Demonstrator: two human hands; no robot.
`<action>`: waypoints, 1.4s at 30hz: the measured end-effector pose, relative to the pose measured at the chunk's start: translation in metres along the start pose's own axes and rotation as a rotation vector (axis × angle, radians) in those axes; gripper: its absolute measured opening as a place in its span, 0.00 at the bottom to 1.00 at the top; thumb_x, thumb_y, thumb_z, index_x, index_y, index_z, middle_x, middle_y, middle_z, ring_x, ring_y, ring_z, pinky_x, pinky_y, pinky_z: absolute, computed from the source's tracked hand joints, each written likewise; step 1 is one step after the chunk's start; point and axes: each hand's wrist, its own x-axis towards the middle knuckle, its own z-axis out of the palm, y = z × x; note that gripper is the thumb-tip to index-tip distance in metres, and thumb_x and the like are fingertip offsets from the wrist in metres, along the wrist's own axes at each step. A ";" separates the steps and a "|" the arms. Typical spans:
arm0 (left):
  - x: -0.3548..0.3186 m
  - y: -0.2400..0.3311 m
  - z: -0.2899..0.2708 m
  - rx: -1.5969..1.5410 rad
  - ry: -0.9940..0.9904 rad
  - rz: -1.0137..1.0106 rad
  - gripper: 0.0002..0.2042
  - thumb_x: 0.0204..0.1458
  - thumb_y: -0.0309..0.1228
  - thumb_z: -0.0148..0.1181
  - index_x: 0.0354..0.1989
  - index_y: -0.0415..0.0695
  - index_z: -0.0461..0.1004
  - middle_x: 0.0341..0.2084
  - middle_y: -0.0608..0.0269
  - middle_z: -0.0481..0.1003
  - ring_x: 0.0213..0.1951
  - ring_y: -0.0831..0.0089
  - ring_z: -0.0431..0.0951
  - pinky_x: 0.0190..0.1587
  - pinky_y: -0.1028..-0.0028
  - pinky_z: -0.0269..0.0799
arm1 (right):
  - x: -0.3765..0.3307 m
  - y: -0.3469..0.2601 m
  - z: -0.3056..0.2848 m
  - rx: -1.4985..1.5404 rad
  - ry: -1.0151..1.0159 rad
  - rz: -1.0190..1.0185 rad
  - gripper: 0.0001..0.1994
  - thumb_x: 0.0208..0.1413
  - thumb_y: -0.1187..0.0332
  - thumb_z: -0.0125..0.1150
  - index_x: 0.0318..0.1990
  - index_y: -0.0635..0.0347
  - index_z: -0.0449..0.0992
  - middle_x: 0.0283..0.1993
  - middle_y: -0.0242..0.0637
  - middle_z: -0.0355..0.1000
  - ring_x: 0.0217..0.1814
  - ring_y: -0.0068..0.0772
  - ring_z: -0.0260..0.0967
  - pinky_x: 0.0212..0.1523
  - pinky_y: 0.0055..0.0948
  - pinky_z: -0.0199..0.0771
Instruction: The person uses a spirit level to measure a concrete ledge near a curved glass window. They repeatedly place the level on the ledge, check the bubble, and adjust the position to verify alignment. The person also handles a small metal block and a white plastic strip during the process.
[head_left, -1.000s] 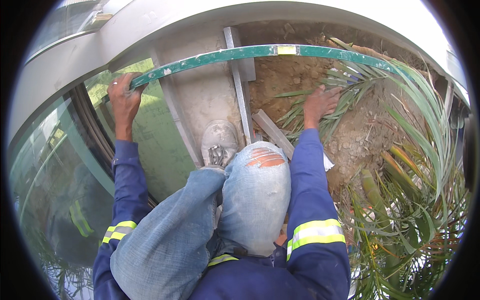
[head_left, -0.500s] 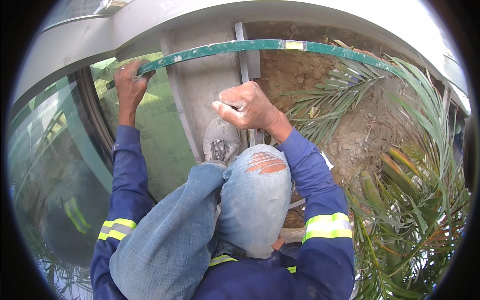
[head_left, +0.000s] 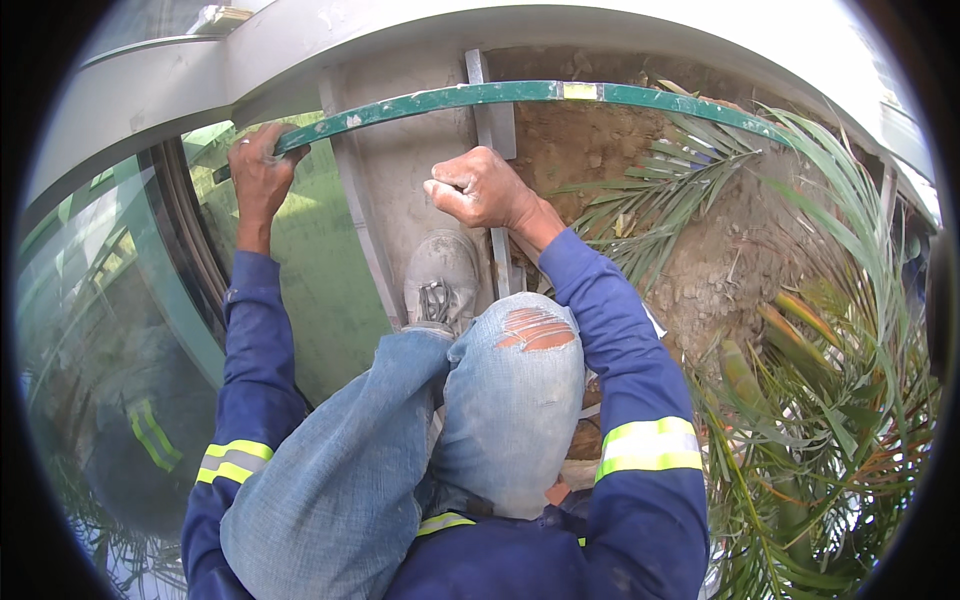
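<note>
A long green spirit level (head_left: 440, 99), flecked with pale spots, spans the view from left to right, with a yellow vial window near its middle. My left hand (head_left: 262, 175) has its fingers wrapped round the level's left end. My right hand (head_left: 485, 190) is closed in a dusty fist, apart from the level and nearer to me; nothing shows in it. The fist hangs over a grey metal strip (head_left: 502, 265) that lies along the right side of a concrete ledge (head_left: 405, 165). Leaves hide the level's far right end.
My dusty shoe (head_left: 440, 275) stands on the ledge. At left are a glass pane (head_left: 130, 300) with reflections and a green panel (head_left: 300, 250). Brown soil (head_left: 570, 145) and palm leaves (head_left: 800, 450) lie to the right. A white curved wall edge (head_left: 600, 25) runs across the top.
My right fist has shifted slightly left and away from me. The level's vial window sits a little further left. My left hand keeps its grip in nearly the same place.
</note>
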 end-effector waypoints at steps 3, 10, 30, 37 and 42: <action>0.006 0.001 0.001 0.009 0.015 0.043 0.09 0.50 0.36 0.71 0.38 0.52 0.81 0.36 0.70 0.81 0.41 0.62 0.79 0.53 0.58 0.65 | 0.002 0.003 -0.004 -0.009 0.034 0.043 0.19 0.56 0.67 0.60 0.15 0.62 0.64 0.15 0.48 0.61 0.15 0.47 0.57 0.20 0.43 0.59; 0.002 0.000 -0.001 0.049 0.011 0.042 0.09 0.51 0.36 0.71 0.39 0.53 0.81 0.37 0.70 0.81 0.42 0.62 0.78 0.55 0.58 0.64 | 0.008 -0.018 -0.007 -0.036 -0.003 -0.021 0.18 0.56 0.67 0.60 0.16 0.61 0.65 0.16 0.47 0.62 0.15 0.48 0.57 0.21 0.43 0.60; 0.002 0.000 -0.001 0.029 -0.006 0.032 0.10 0.50 0.36 0.71 0.39 0.52 0.81 0.37 0.70 0.81 0.42 0.63 0.78 0.55 0.59 0.64 | 0.011 -0.012 -0.003 -0.035 0.000 -0.050 0.19 0.54 0.68 0.60 0.14 0.60 0.64 0.15 0.47 0.59 0.15 0.48 0.57 0.20 0.44 0.59; 0.004 0.006 -0.002 0.007 0.059 0.090 0.12 0.46 0.31 0.74 0.40 0.47 0.82 0.32 0.62 0.81 0.36 0.59 0.77 0.45 0.61 0.69 | 0.013 0.009 -0.002 -0.062 0.045 -0.108 0.18 0.55 0.73 0.60 0.17 0.62 0.61 0.17 0.44 0.55 0.16 0.45 0.53 0.21 0.42 0.57; 0.003 0.007 -0.003 0.030 0.056 0.065 0.12 0.47 0.31 0.74 0.40 0.47 0.82 0.33 0.62 0.81 0.38 0.59 0.78 0.47 0.61 0.69 | 0.007 0.006 0.001 -0.021 0.047 -0.002 0.17 0.55 0.73 0.60 0.17 0.64 0.61 0.17 0.46 0.57 0.16 0.45 0.54 0.21 0.42 0.58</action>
